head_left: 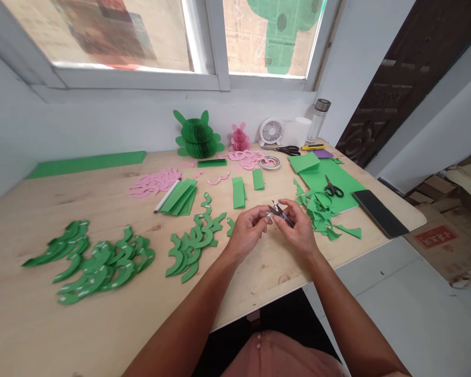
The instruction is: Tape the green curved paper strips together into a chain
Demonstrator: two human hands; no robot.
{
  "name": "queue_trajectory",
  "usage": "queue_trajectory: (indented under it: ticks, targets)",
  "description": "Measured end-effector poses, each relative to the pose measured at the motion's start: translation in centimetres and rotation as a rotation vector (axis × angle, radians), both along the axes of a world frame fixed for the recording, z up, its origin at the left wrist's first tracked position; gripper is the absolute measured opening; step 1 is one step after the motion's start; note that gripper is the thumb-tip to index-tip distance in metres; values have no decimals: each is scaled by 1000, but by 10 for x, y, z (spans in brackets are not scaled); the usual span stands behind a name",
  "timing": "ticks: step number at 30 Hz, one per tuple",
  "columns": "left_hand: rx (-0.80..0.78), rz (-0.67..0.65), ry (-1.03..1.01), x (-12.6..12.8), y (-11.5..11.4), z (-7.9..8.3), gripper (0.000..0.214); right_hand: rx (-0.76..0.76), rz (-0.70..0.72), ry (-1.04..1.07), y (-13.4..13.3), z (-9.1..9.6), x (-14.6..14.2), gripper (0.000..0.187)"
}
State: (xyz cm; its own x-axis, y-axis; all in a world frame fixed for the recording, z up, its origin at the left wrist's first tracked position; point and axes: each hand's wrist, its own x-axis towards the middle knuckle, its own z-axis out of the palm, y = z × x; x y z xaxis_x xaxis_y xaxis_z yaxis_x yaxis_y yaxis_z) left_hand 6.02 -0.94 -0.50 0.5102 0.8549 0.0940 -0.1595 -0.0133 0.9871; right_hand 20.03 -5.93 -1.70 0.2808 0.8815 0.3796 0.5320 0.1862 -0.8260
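Close together above the table's front part, both hands work at one spot. My right hand (299,229) is closed on a small dark tool (277,210) with pointed jaws and a bit of blue at its handle; whether it is pliers or scissors I cannot make out. The fingertips of my left hand (248,230) pinch a small white piece (269,214) by the jaws. Left of that hand lie curved green paper cutouts (196,235), with a larger heap of green cutouts (102,267) bearing white marks farther left.
Green scraps (322,209), scissors (333,187) on green paper (347,193) and a phone (380,213) lie on the right. Folded green papers (180,198), a white pen (167,196) and pink cutouts (155,182) are left. Behind stand paper figures (199,137), a fan (271,131) and a bottle (318,120).
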Motion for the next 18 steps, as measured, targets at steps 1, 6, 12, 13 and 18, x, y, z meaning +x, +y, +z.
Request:
queue_trajectory:
  ticks: [1, 6, 12, 13, 18]
  targets:
    - [3, 0, 0, 0, 0, 0, 24, -1, 0, 0, 0, 0, 0, 39]
    - [4, -5, -8, 1, 0, 0, 24, -4, 12, 2, 1, -1, 0, 40]
    - [4, 4, -5, 1, -1, 1, 23, -2, 14, -9, 0, 1, 0, 39]
    - [3, 5, -3, 1, -1, 2, 23, -3, 18, -11, 0, 1, 0, 39]
    - [-6, 9, -6, 1, -2, 3, 22, -2, 37, -8, 0, -1, 1, 38]
